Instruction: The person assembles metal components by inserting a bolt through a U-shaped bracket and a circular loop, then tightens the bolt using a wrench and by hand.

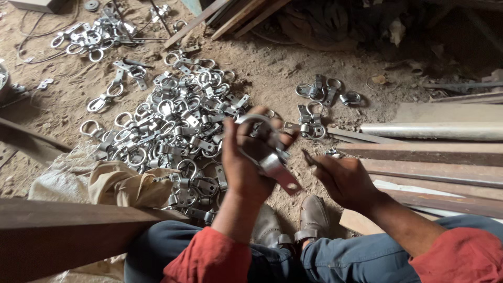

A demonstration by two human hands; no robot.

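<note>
My left hand (246, 160) is raised over the dirt floor and grips a shiny metal ring-and-bracket piece (270, 152); its flat strap with a hole points down to the right. My right hand (343, 178) hovers just right of it, fingers curled, with a small metal part (334, 153) at its fingertips. Behind my left hand spreads a big heap of the same ring brackets (173, 126). My red sleeves, blue trousers and grey shoes (293, 222) fill the bottom of the view.
Smaller clusters of ring brackets lie at the far left (94, 36) and beyond my right hand (325, 91). Metal bars and a pipe (435, 131) lie at right. A sack (105, 181) and a dark wooden beam (63, 230) sit at lower left. Planks lean at the top.
</note>
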